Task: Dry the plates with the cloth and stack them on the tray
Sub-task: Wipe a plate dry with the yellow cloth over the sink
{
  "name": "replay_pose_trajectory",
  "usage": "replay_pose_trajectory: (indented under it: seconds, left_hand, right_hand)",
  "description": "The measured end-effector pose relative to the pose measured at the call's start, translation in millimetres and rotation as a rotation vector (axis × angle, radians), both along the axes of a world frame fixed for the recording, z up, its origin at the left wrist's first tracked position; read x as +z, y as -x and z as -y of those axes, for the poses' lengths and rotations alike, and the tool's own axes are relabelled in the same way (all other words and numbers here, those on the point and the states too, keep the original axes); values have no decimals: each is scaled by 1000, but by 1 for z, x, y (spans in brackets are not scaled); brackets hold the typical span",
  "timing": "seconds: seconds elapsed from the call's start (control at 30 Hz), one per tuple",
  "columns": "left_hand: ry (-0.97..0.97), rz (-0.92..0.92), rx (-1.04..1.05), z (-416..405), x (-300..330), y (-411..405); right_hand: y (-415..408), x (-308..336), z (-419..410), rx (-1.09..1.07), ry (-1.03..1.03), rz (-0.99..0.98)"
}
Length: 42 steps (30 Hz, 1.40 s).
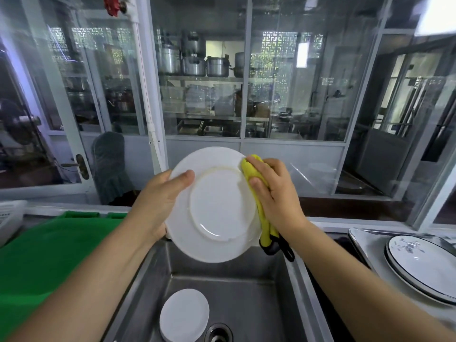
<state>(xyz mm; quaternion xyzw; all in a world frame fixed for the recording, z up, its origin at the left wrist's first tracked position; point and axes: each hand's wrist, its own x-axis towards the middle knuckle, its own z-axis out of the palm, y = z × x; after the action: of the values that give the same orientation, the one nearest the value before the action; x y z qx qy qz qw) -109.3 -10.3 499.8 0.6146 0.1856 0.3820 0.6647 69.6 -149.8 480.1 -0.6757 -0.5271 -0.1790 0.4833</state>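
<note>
Above sink (222, 287), left hand (158, 196) gripping plate (217, 208), right hand (274, 193) pressing cloth (256, 174)

I'm looking through glass partitions (293, 95) at 12 o'clock; metal shelves (199, 79) behind them are holding steel pots (217, 66). Daylight is glaring in at 1 o'clock. A green mat (44, 255) is lying at 9 o'clock.

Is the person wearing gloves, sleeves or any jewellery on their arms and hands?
No. Both the left hand and the right hand are bare, with no gloves, rings, watch or bracelet in view. The forearms are uncovered as far as the picture's edge, so no sleeve shows. The fingernails are short and unpainted.
</note>
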Motion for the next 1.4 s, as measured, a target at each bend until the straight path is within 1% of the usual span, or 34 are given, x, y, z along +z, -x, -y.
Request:
replay_pose_trajectory:
  seconds: [0.17, 0.23, 0.4, 0.47, 0.57, 0.63, 0.67, 0.77, 0.87, 0.93, 1.03, 1.1, 1.27, 1.4]
  left_hand:
    - [186, 163, 126, -4, -4, -3]
    - [238, 224, 138, -3, -4, -5]
    - [381, 292, 178, 2, -9, -14]
    - [472, 266, 162, 11, -15, -21]
    - [559, 185, 45, 26, -23, -29]
    - [560, 136, 6, 30, -25, -30]
    - [558, 140, -2, 30, -25, -30]
    - [553, 192, -24, 28, -20, -26]
    - [506, 229, -9, 23, -18, -18]
    - [464, 247, 34, 16, -16, -12]
    - [386, 251, 89, 8, -14, -4]
    - [324, 228, 106, 9, -14, -3]
    - [211, 198, 85, 21, -16, -10]
    - [185, 188, 72, 24, -18, -14]
  right_hand:
    - [19, -31, 2, -117, -65, -16]
    - [31, -41, 1, -171, -83, 20]
    - [59, -53, -2, -318, -79, 354]
    - [66, -53, -6, -345, -49, 479]
    - [73, -51, -18, -314, -41, 616]
    - [74, -50, -26, -300, -60, 669]
    - [73, -50, -27, -292, -76, 682]
    - [64, -53, -23, -231, -134, 752]
    - [43, -65, -5, -137, -115, 828]
    - [25, -71, 8, -126, -70, 783]
    - [4, -61, 23, -250, -28, 625]
    - [0, -43, 24, -298, -15, 560]
    - [18, 14, 12, -240, 17, 568]
    - [49, 33, -7, -164, 18, 647]
